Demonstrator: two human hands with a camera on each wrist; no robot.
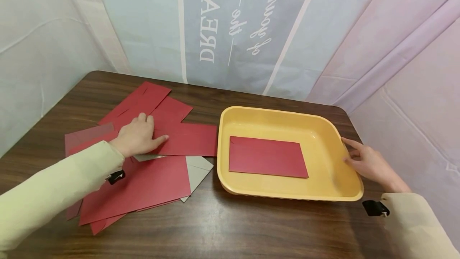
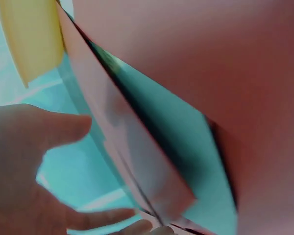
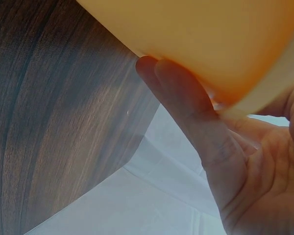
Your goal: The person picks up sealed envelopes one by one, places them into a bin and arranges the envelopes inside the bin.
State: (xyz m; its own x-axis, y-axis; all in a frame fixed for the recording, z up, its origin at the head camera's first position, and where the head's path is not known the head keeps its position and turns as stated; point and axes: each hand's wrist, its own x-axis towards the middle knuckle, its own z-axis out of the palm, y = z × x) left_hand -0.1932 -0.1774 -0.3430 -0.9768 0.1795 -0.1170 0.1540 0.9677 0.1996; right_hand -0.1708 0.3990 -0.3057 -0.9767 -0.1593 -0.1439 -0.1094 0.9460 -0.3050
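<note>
My left hand (image 1: 136, 134) reaches over a spread of red envelopes (image 1: 143, 189) on the left of the table. Its thumb (image 2: 66, 128) stands apart from the fingers, and the fingertips are right at the edges of the envelopes in the left wrist view. One red envelope (image 1: 192, 139) extends from beside this hand up to the tray. A yellow plastic tray (image 1: 325, 173) stands on the right with a single red envelope (image 1: 267, 157) lying flat inside. My right hand (image 1: 371, 165) holds the tray's right side, thumb over the rim and fingers (image 3: 186, 98) against the outside wall.
A light grey envelope (image 1: 199, 167) pokes out from under the red ones. Everything lies on a dark wood table (image 1: 215, 227). Behind it hangs a pale curtain (image 1: 151, 23) with lettering, and plain cloth closes off both sides.
</note>
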